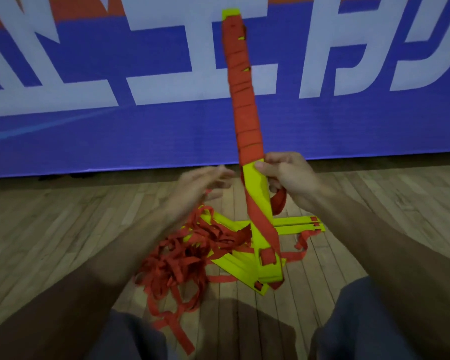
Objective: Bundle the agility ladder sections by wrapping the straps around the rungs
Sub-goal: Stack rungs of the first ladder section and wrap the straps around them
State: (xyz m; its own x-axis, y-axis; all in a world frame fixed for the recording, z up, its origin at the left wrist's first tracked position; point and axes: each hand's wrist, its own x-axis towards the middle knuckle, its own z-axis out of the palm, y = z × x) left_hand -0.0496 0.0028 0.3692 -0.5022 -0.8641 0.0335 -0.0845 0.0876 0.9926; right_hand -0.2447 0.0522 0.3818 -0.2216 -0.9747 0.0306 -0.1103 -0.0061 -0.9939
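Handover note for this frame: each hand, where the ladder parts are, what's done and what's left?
Right hand grips the upright bundle just below the wrap.
Left hand, blurred, is open beside it and seems to hold nothing.
Done: strap covers the bundle's upper part.
Left: the lower part is still mostly bare yellow; loose straps and more rungs lie on the floor.

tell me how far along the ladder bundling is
Done: red strap wound over the upper part of the upright rung bundle. In hand: the right hand grips the bundle at the wrap's lower edge; the left hand, blurred, is beside it. Left: the mostly bare lower part, plus a loose strap pile and more rungs on the floor.
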